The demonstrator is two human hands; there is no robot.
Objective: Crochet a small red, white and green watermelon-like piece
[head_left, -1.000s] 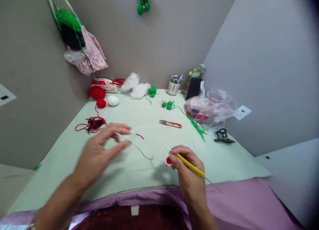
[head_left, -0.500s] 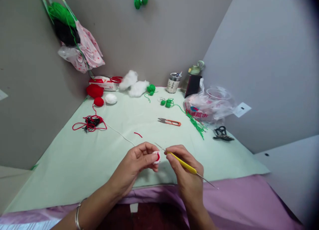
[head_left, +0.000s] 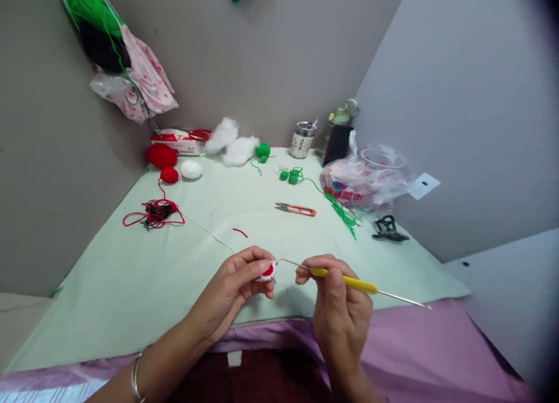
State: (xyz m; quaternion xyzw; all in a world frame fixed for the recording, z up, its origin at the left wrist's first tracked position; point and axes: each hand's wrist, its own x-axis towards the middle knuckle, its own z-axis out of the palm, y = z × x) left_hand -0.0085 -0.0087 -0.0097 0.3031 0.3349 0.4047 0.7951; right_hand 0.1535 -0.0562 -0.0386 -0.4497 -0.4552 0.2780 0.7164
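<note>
Cloth (head_left: 454, 345) of purple colour lies along the near edge of the table (head_left: 244, 199), and above this edge I see, from my distant place, both hands at work. The left hand (head_left: 244, 278) is closed in a pinch, thumb over fingers, on the small red-and-white crochet piece (head_left: 270, 271); I think it is held so in order that its rim stays free. The right hand (head_left: 343, 295) is closed around the yellow handle of the crochet hook (head_left: 356, 284), and the thin tip points toward this rim; whether it sits inside a stitch, I cannot tell. White yarn (head_left: 205, 229) runs from the left hand past the red and black tangle (head_left: 158, 214) toward the white ball (head_left: 191, 170), probably left loose for feeding easily. Beyond the hands lie a short red scrap (head_left: 240, 232) and the orange snips (head_left: 301, 210), near enough, I judge, for quick reach. Farther, white stuffing (head_left: 239, 151) and the pen tin (head_left: 303, 141) stand by the wall, perhaps to leave working room.
</note>
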